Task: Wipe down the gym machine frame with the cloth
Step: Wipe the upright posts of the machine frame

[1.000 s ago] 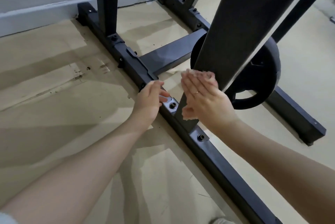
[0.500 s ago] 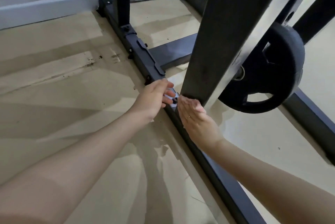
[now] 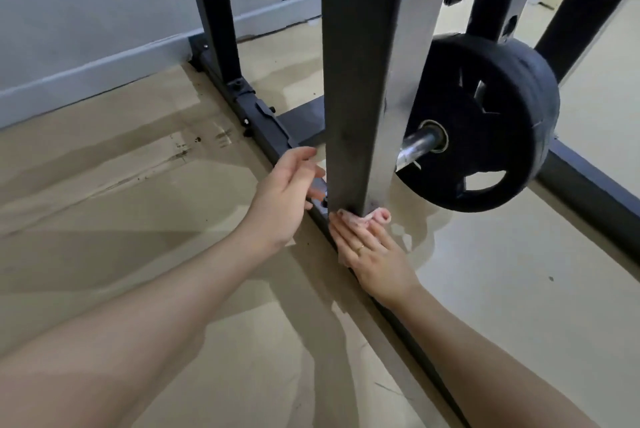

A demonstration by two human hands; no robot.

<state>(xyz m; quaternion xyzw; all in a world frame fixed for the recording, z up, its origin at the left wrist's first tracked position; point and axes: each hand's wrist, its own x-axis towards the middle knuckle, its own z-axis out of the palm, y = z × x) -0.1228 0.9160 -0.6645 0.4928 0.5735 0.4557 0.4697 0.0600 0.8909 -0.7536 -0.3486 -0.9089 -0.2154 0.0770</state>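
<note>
A dark metal upright post point(image 3: 360, 81) of the gym machine rises from a long black base rail point(image 3: 426, 344) that runs diagonally across the floor. My right hand point(image 3: 372, 254) lies flat with straight fingers on a pale pink cloth point(image 3: 379, 216), pressing it onto the rail at the foot of the post. Part of the cloth bunches out to the right of the post. My left hand point(image 3: 287, 195) hovers just left of the post, fingers relaxed, close to the bolted bracket point(image 3: 320, 197) and holding nothing.
A black weight plate point(image 3: 485, 123) hangs on a chrome bar right behind the post. A second upright point(image 3: 214, 12) stands further back near the grey wall. Cardboard sheets point(image 3: 121, 220) cover the floor on the left.
My right hand slid with the cloth down the post from mid-height to its foot on the rail. The view moved closer and turned right. My left hand stayed by the bracket.
</note>
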